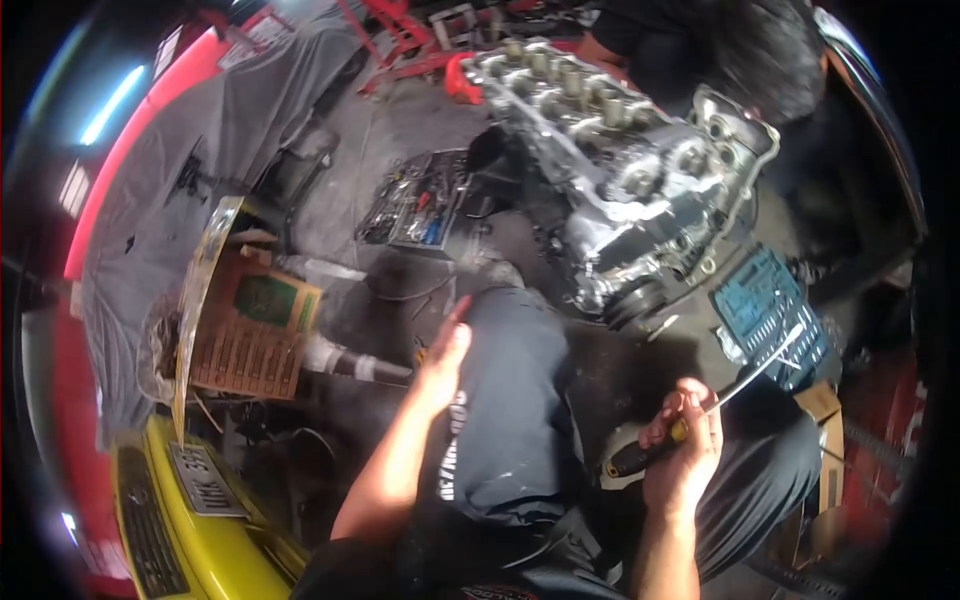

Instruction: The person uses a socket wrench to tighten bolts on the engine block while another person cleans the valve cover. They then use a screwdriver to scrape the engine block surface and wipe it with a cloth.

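At five o'clock our right hand [688, 455] is closed round the screwdriver [628, 462], light and stiff, we judge, and best gripped by its handle; our left hand [445, 352] rests open on our knee [515, 345].

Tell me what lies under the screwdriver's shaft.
The right hand holds the screwdriver, whose shaft end crosses over an open teal socket case. Rows of sockets show around it; the strip directly beneath the shaft is covered.
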A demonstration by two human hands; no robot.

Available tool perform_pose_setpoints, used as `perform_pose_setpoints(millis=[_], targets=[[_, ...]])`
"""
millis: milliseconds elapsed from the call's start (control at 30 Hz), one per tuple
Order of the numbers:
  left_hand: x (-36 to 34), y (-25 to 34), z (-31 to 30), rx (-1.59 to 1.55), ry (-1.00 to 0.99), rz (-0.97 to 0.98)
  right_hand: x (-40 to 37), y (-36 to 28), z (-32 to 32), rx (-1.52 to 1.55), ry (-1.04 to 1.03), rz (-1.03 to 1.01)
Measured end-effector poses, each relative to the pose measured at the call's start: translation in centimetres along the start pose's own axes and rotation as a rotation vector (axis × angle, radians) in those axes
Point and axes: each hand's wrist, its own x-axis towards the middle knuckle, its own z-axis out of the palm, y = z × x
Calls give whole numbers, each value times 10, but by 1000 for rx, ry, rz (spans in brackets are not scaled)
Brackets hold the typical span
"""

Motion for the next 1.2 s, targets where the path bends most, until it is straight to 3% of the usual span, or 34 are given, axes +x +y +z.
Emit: perform_pose_setpoints(millis=[300,633,733,767,800,833,867,900,967,1000,1033,1067,1100,1167,1200], targets=[[4,-24,7,-7,12,35,1,25,9,-283,-2,-7],[-2,-5,-10,-20,40,20,20,42,0,-260,-60,38],[-7,11,-16,89,146,30,21,46,0,-277,-52,52],[-8,22,-25,355,112,-31,21,47,0,-280,-46,48],[-13,49,-44,618,75,-92,21,48,0,-283,-38,41],[-12,35,-69,993,282,435,24,48,0,-287,-27,30],[-7,43,-106,1367,435,698,26,47,0,-291,-24,23],[-14,103,-141,1596,478,607,28,45,-1,-296,-16,17],[-33,108,-255,1096,875,246,30,41,-3,-318,16,47],[-38,155,-264,1303,1053,308,33,36,-2,-337,60,78],[-39,111,-384,1245,1211,140,33,39,1,-400,98,4],[-53,112,-449,1418,1146,16,33,39,0,-362,96,21],[-75,98,-506,1627,957,-76,34,39,-2,-386,64,18],[-110,48,-617,2043,509,-56,35,38,0,-385,72,50],[-114,44,-611,2029,408,-265,33,37,1,-414,79,59]])
